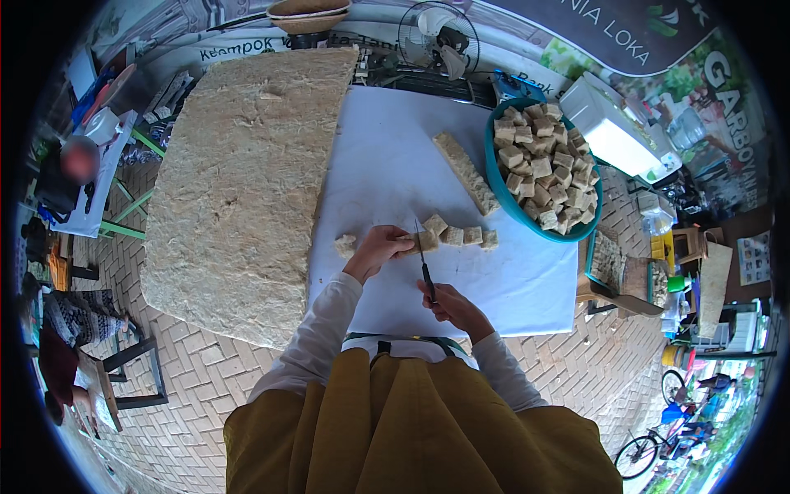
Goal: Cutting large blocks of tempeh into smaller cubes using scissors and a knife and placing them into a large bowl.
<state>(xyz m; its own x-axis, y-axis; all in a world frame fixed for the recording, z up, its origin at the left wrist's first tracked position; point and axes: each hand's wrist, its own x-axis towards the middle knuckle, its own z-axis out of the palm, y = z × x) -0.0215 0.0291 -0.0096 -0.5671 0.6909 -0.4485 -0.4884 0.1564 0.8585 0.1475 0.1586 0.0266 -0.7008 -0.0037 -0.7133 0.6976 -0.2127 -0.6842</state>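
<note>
On the white-covered table, my left hand point(380, 253) has its fingers closed on the end of a short strip of beige fibrous slab point(429, 242). My right hand point(454, 308) grips the dark handle of a knife point(425, 276). Its thin blade points away from me and lies across the strip, just right of my left fingertips. Several cut cubes point(471, 236) sit in a loose row to the right of the strip. One small chunk point(345, 245) lies left of my left hand. Farther off, a long uncut strip point(467, 174) rests at a slant.
A large beige fibrous slab point(239, 189) covers the table's left side. At the back right stands a teal basin point(594, 216) heaped with similar cubes. A fan point(438, 41) is behind the table. Beyond the right edge are a wooden-sided tray point(629, 284) and a white box point(601, 115).
</note>
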